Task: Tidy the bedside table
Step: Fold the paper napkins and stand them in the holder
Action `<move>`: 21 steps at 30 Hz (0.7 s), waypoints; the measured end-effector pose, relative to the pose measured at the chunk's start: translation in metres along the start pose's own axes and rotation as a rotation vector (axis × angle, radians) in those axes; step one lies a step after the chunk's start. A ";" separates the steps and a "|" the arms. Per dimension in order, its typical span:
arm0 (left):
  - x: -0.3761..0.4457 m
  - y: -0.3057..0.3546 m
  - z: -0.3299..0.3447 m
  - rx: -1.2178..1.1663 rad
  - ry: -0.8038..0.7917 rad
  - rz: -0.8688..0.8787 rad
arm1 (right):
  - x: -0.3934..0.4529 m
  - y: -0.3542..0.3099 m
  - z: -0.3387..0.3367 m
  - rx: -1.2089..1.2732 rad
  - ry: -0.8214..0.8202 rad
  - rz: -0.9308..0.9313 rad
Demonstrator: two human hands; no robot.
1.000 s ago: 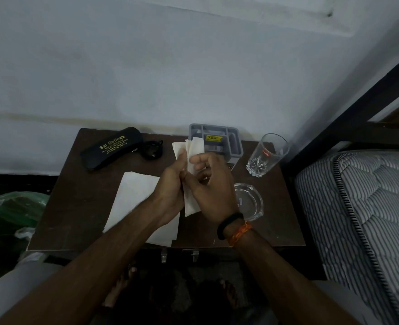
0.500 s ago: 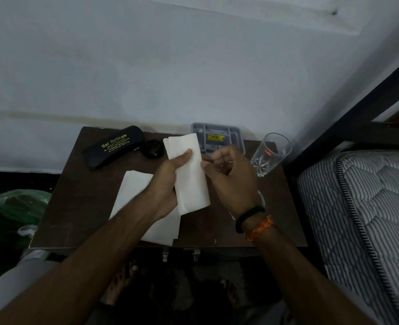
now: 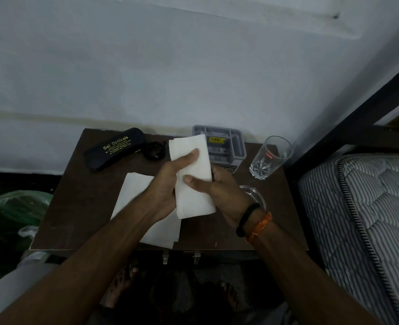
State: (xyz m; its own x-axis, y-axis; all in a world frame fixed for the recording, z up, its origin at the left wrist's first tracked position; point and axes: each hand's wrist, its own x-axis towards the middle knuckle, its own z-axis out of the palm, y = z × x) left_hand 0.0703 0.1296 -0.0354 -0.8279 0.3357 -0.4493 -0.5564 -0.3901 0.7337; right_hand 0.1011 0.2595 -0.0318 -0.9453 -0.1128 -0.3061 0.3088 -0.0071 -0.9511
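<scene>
Both hands are closed on one folded white tissue (image 3: 192, 174), held just above the middle of the bedside table (image 3: 81, 207). The left hand (image 3: 168, 184) grips its left edge with the thumb laid across the upper face; the right hand (image 3: 219, 191) cups it from the right, thumb pressed on the middle. The step in hand looks like folding or squaring up the tissue before it is put away.

Under the left forearm, toward 7 o'clock of the held piece, a second flat tissue (image 3: 135, 198) lies on the tabletop. At 10 o'clock sits a black spectacle case (image 3: 115, 148), with a small dark object (image 3: 153, 150) just beside it, too dim to identify. At 12 o'clock, against the wall, stands a grey organiser tray (image 3: 237, 141); at 2 o'clock an empty drinking glass (image 3: 270, 157); at 4 o'clock, partly hidden by the right wrist, what seems a clear glass ashtray (image 3: 252, 195).

Next, I judge, the folded tissue wants a tidy resting place, perhaps on the flat one, edges aligned, which calls for a light release so the folds do not spring open.
</scene>
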 end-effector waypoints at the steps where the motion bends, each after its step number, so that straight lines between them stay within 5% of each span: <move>1: 0.000 -0.001 0.000 0.032 -0.005 0.011 | 0.001 0.001 0.002 0.004 0.011 -0.004; 16: 0.008 0.004 -0.007 0.219 0.003 0.082 | 0.007 -0.004 -0.010 0.040 -0.086 0.072; 21: 0.011 -0.005 -0.002 0.375 0.131 0.128 | 0.009 0.002 -0.005 0.006 -0.018 0.048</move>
State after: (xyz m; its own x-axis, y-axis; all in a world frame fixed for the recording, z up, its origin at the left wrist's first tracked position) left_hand 0.0634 0.1332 -0.0452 -0.9040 0.1839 -0.3859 -0.4042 -0.0738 0.9117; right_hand 0.0926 0.2635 -0.0370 -0.9274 -0.1306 -0.3506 0.3546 -0.0076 -0.9350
